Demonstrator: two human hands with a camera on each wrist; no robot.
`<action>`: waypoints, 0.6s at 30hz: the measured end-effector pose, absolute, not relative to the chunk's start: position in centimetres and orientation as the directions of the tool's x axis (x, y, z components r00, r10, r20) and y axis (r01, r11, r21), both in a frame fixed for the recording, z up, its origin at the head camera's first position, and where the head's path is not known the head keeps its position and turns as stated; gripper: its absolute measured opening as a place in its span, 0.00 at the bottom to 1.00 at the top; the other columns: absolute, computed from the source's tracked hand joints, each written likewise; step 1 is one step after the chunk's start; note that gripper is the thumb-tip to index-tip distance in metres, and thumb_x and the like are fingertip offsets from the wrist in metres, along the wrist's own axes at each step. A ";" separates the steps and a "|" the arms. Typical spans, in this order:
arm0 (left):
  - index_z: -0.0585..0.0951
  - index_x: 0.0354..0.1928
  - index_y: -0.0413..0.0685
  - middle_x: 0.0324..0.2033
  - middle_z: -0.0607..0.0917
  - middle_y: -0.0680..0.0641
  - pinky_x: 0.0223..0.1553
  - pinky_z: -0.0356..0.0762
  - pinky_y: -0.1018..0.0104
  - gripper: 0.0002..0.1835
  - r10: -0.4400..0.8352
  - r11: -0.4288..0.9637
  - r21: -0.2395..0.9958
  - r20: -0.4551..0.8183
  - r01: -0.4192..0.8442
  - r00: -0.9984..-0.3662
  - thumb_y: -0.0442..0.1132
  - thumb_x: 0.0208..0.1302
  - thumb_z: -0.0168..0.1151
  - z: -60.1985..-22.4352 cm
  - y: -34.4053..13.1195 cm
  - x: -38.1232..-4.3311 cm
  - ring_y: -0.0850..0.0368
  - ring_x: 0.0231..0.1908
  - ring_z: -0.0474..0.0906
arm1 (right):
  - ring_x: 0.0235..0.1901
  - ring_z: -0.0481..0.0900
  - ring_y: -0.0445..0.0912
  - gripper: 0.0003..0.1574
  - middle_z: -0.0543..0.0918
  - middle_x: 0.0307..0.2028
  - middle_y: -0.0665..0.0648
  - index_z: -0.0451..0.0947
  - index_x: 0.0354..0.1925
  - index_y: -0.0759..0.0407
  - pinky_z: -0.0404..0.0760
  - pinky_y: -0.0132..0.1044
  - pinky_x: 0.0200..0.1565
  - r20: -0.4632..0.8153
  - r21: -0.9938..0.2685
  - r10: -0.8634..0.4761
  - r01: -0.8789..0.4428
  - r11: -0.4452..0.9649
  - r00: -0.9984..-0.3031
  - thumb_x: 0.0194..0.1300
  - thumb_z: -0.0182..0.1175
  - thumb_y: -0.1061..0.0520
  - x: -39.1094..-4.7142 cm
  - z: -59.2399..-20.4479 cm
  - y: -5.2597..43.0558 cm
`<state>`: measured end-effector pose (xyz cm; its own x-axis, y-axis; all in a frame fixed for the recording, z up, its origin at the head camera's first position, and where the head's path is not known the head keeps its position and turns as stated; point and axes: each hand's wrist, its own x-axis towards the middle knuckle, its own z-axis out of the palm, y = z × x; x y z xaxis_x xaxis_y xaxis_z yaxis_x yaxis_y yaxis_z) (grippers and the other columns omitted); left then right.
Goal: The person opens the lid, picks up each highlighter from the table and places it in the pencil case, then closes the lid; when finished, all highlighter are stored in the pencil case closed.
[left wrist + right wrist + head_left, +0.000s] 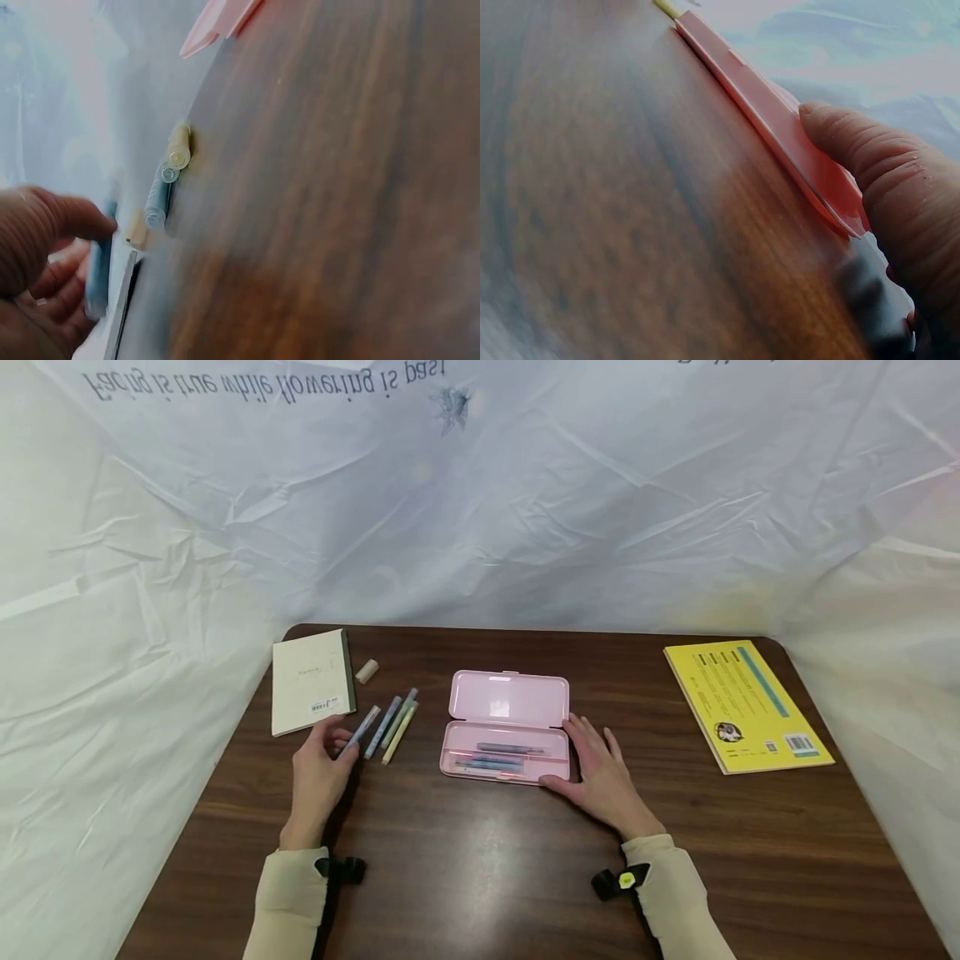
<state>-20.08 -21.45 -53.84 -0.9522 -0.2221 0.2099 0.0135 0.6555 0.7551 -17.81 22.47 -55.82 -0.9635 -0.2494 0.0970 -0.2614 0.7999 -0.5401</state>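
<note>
My left hand [321, 771] pinches a blue marker [362, 727] between thumb and fingers, its far end tilted up and right. In the left wrist view, the marker [99, 274] hangs under the thumb. To its right lie a blue marker [384, 727], a grey-green marker [408, 699] and a yellow marker [400, 734]. An open pink pencil case [510, 697] stands at the centre, with several pens [491, 763] inside its lower half. My right hand [603, 777] rests at the case's right side, fingers spread. In the right wrist view, its thumb [855, 139] touches the front wall.
A cream notebook [311, 681] lies at the back left, with a small whitish eraser [367, 672] beside it. A yellow book [750, 706] is at the back right of the brown table [480, 860]. White sheeting [480, 527] hangs around the table.
</note>
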 end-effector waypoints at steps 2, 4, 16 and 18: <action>0.78 0.65 0.40 0.43 0.89 0.41 0.44 0.73 0.71 0.26 -0.192 0.635 0.771 0.224 0.053 -0.955 0.26 0.65 0.69 -53.6 -21.1 -20.5 0.51 0.42 0.82 | 0.82 0.51 0.60 0.66 0.58 0.82 0.64 0.58 0.81 0.59 0.39 0.63 0.78 0.095 -0.539 -0.249 -0.260 0.801 -0.964 0.60 0.71 0.27 -17.8 -55.8 22.5; 0.78 0.65 0.40 0.43 0.89 0.42 0.44 0.74 0.73 0.27 -0.154 0.605 0.790 0.233 0.095 -0.960 0.25 0.64 0.70 -53.4 -20.8 -21.0 0.52 0.42 0.81 | 0.82 0.51 0.60 0.66 0.58 0.82 0.64 0.57 0.81 0.59 0.39 0.63 0.78 0.093 -0.538 -0.248 -0.258 0.803 -0.964 0.61 0.70 0.27 -17.8 -55.8 22.5; 0.80 0.61 0.39 0.42 0.88 0.44 0.46 0.78 0.55 0.23 0.123 0.576 0.780 0.215 0.246 -0.969 0.26 0.65 0.71 -52.4 -17.7 -23.5 0.50 0.42 0.81 | 0.81 0.53 0.61 0.65 0.59 0.81 0.65 0.58 0.80 0.60 0.40 0.63 0.78 0.102 -0.536 -0.248 -0.263 0.802 -0.963 0.61 0.71 0.28 -17.8 -55.8 22.5; 0.81 0.60 0.39 0.42 0.88 0.45 0.46 0.78 0.57 0.21 0.154 0.569 0.779 0.213 0.263 -0.965 0.26 0.65 0.71 -52.4 -17.1 -23.9 0.51 0.42 0.82 | 0.81 0.53 0.61 0.64 0.59 0.81 0.65 0.59 0.80 0.60 0.40 0.63 0.78 0.110 -0.532 -0.249 -0.269 0.803 -0.962 0.61 0.71 0.29 -17.9 -55.8 22.5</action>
<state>-23.90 -17.14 -52.39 -0.9648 0.1542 0.2132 0.2632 0.5694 0.7788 -17.85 22.53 -55.80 -0.9622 -0.2492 0.1097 -0.2686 0.8033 -0.5316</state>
